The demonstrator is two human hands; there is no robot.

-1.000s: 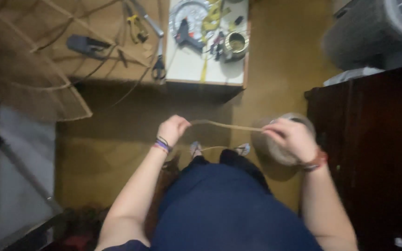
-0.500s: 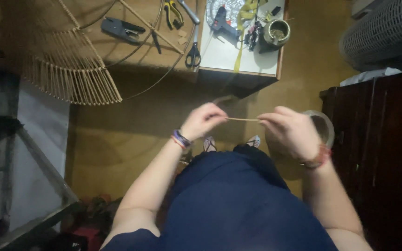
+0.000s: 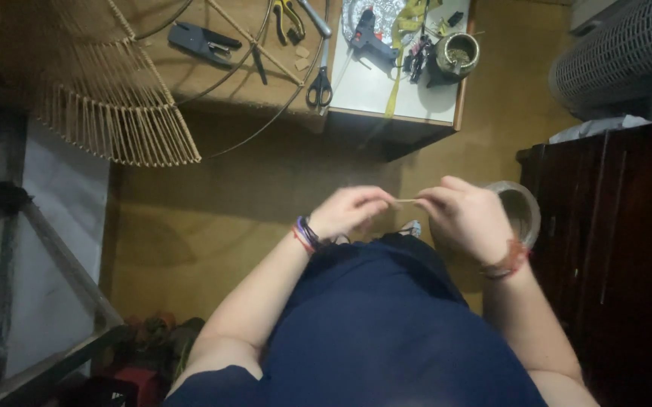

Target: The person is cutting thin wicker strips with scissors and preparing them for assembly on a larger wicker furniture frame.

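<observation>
1. Far left, top: fan-shaped woven reed frame [image 3: 107,98], ribs pointing down and out, overhanging the tan floor.
2. Just right of it: low wooden bench [image 3: 213,75] with a dark flat tool [image 3: 204,42], yellow-handled pliers [image 3: 288,13] and black-handled scissors [image 3: 319,87].
3. Left hand [image 3: 352,211]: fingers curled in, fingertips pinching the left end of a thin pale reed strip [image 3: 407,200]. Beaded bands on the wrist.
4. Strip runs roughly level, short and taut between both hands, held over the lap, above the floor.
5. White board [image 3: 386,90] beyond the hands: black glue gun [image 3: 371,41], round brass-coloured pot [image 3: 457,54].
6. Right hand [image 3: 465,218]: closed, fingertips pinching the strip's right end. Reddish band on the wrist.
7. Just right of that hand: clear round tape roll [image 3: 520,211], partly hidden behind it; contact can't be told.
8. Far right: dark wooden cabinet [image 3: 620,256], grey slatted basket [image 3: 612,64] above.
</observation>
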